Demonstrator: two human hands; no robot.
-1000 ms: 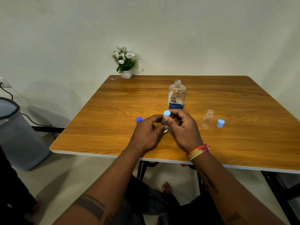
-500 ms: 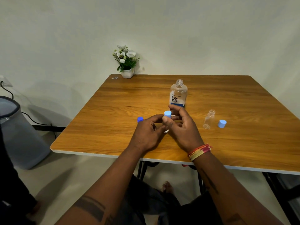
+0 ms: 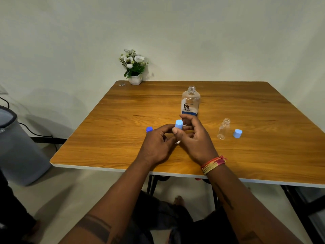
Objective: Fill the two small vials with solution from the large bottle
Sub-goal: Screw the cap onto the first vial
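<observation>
**Desk editor:** What's on the wooden desk [image 3: 123,138], left to right?

**Photographer:** A small dark-blue screw cap [image 3: 149,129] at far left. Then the left hand [image 3: 156,145], its grip curled round a small clear vial [image 3: 177,142], of which only the base shows. The right hand [image 3: 195,140] pinches the light-blue cap [image 3: 179,124] on top of that vial. Behind them stands the large clear bottle with the blue-and-white label [image 3: 190,103], uncapped. To the right, a second small clear vial [image 3: 223,129] stands open, with its own light-blue cap [image 3: 237,133] just beside it.

**Desk editor:** Which step is this?

**Photographer:** Capping or uncapping the held vial; fingers hide the neck, so I can't tell which, nor whether it holds liquid. The open vial looks empty.

**Desk editor:** And next?

**Photographer:** If this one's sealed, set it down, then pour carefully from the large bottle into the narrow mouth of the open vial.
</observation>
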